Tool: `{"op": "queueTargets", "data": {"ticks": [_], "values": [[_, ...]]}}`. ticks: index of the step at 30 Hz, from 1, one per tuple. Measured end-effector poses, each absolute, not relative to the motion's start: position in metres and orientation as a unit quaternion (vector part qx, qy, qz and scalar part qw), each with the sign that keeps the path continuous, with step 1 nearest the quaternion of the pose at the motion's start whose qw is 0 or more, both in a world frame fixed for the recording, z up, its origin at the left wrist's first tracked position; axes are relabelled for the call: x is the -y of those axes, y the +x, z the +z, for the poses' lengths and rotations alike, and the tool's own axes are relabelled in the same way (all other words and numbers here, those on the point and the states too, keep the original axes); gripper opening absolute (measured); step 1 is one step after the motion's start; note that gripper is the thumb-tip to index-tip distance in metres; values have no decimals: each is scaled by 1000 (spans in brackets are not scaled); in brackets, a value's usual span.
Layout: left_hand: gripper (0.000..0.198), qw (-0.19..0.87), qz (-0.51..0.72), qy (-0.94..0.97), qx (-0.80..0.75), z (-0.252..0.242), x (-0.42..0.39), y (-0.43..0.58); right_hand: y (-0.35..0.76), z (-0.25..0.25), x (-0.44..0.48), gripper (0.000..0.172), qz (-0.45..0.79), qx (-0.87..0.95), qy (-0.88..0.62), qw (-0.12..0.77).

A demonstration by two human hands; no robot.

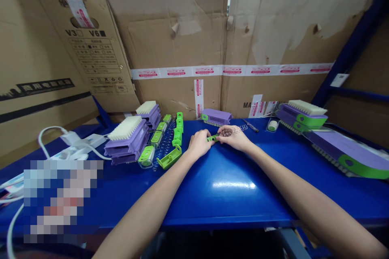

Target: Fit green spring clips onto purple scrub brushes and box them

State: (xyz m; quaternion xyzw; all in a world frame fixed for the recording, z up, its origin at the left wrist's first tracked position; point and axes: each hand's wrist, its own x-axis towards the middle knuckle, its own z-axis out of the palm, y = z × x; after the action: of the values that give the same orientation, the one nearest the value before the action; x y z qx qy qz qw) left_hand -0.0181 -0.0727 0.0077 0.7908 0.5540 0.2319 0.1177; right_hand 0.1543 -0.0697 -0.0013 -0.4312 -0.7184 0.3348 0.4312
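My left hand (199,144) is closed on a small green plastic part (212,138) just above the blue table. Close beside it, my right hand (236,139) pinches a thin metal coil spring (243,128), whose free end sticks out to the right past the fingers. The right fingertips meet the end of the green part; whether the spring touches it is hidden. Behind both hands lies a purple brush (216,116), bristles down. To their left runs a row of green caps (178,135), with a larger green piece (170,157) nearest me.
More springs (164,145) and green-and-clear pieces (147,154) line up beside stacked purple brush bodies (127,145). A power strip (91,142) with white cables is at left. At right are a pen-like tool (251,125), a small white roll (272,125) and purple brushes (349,145). Cardboard (176,48) walls the back.
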Motion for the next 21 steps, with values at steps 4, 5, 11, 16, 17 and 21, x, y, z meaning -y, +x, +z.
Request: {"op": "queueTargets", "data": {"ticks": [4,5,11,16,17,21], "values": [[10,257,323,725,-552,5,69,-17,153,2,72,25,339,713,-441,427],[12,289,353,705,-543,4,69,-16,152,3,73,27,339,711,-441,430],[28,467,452,623,-436,0,66,-14,146,7,78,27,351,702,-419,456],[73,528,421,647,-355,6,70,-14,148,5,78,25,255,733,-427,464],[73,537,415,648,-347,8,71,-13,149,5,77,25,232,739,-434,461],[52,537,416,641,-357,12,73,-12,152,6,76,24,178,752,-444,454]]}}
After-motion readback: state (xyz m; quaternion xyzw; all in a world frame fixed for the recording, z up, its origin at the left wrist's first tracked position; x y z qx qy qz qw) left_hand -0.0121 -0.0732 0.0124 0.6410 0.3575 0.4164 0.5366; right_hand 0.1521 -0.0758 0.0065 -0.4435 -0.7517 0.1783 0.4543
